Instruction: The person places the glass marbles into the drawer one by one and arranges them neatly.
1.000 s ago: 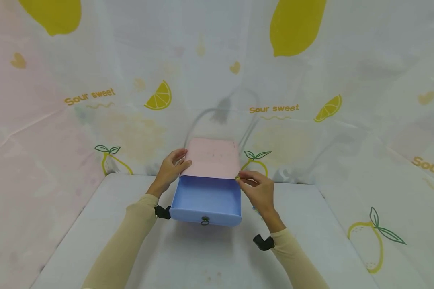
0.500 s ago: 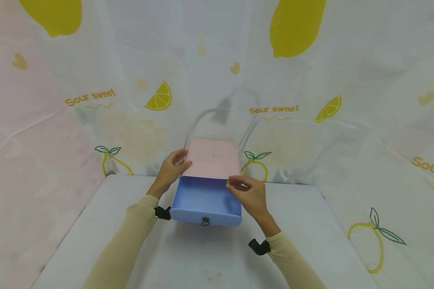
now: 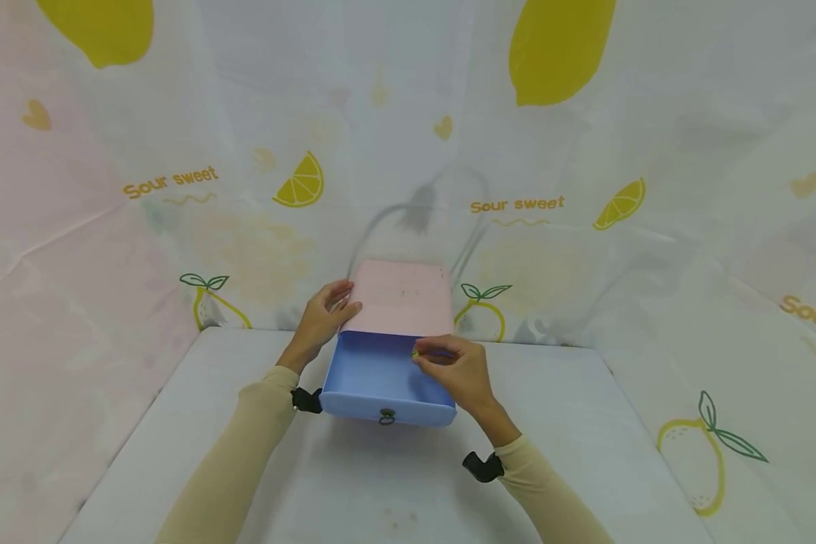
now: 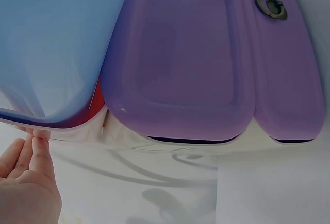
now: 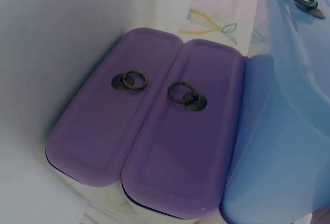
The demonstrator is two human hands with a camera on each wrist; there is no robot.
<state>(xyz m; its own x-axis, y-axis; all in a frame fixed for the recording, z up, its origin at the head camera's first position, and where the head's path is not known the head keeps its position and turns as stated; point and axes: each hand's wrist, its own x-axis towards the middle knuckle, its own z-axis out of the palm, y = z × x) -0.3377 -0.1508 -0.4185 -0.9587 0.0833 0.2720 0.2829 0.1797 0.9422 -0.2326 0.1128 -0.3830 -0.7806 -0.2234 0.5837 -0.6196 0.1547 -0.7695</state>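
1. The right hand [image 3: 459, 370] has travelled leftward over the last second, from the front right corner of the pink cabinet [image 3: 401, 298] to above the open blue drawer [image 3: 387, 408].
2. Its thumb and fingers are together, clamped on a small yellow-green thing [image 3: 415, 353], too small in view to identify; it is above the drawer's interior, near the cabinet's front edge, and looks unreleased.
3. This shift seems to bring the small thing from beside the drawer's edge to well within its opening.
4. The left hand [image 3: 318, 321] has stayed put: fairly straight fingers touch the cabinet's left side, the thumb apart from them at the top edge, apparently steadying it.
5. The drawer remains pulled out, while the two purple drawers [image 5: 175, 157] below are closed, the cabinet standing on the table [image 3: 571, 438].
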